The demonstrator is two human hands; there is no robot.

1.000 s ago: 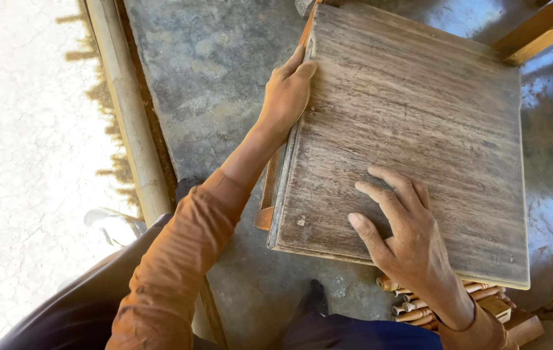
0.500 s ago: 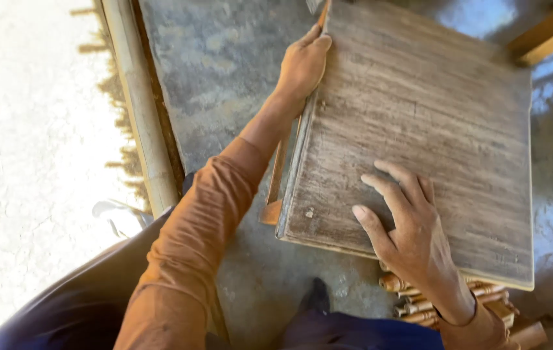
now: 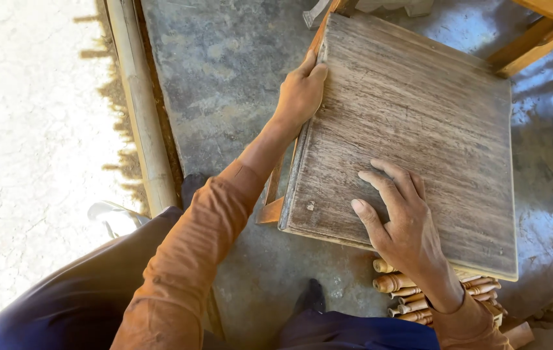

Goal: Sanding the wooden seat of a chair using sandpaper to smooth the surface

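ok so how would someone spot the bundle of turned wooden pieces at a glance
Start at the big square weathered wooden board on the grey floor. Follow its near edge to the right hand; under that wrist lies the bundle of turned wooden pieces. Unlike the flat board, they are small, rounded and orange-brown.

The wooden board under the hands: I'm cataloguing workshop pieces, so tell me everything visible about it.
The wooden board is a squarish, flat panel of grey-brown weathered wood with fine streaky grain and a stepped, moulded edge. It lies tilted in view over an orange-brown wooden frame, above a dark stone floor. The left hand grips its left edge; the right hand presses flat on its near surface, fingers spread. Turned wooden spindles lie below its near edge.
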